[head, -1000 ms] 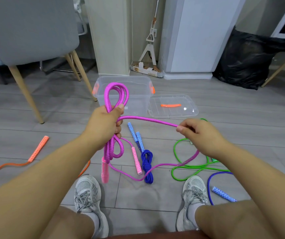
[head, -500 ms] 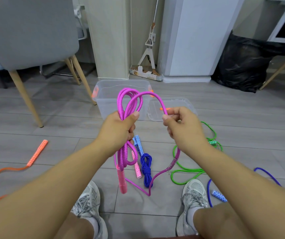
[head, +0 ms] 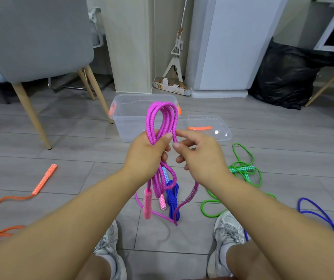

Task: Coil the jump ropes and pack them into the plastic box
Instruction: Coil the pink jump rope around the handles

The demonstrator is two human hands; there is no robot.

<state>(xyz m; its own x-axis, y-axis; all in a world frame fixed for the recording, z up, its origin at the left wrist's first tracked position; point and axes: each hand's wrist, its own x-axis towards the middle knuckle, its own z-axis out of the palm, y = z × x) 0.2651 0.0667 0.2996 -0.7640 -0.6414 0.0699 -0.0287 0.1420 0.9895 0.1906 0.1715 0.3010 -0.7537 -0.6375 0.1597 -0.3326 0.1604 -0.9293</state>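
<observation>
My left hand (head: 148,153) grips a bundle of magenta jump rope (head: 160,120) loops that stick up above the fist; one pink handle (head: 148,203) dangles below. My right hand (head: 198,156) pinches the newest strand of that rope beside the left thumb, and the loose tail runs down past its wrist to the floor. The clear plastic box (head: 128,122) with orange latches stands open on the floor just behind the hands. A coiled blue rope (head: 172,201) lies on the floor below the hands.
The clear lid (head: 212,128) lies right of the box. A green rope (head: 242,170) and a blue rope (head: 319,215) sprawl at the right, an orange rope (head: 41,182) at the left. A grey chair (head: 34,37) stands far left, a black bag (head: 283,77) far right. My shoes (head: 228,229) are below.
My right hand brought another loop of magenta rope across to the left hand; the two hands now meet and the bundle has one more loop. More tail has lifted off the floor.
</observation>
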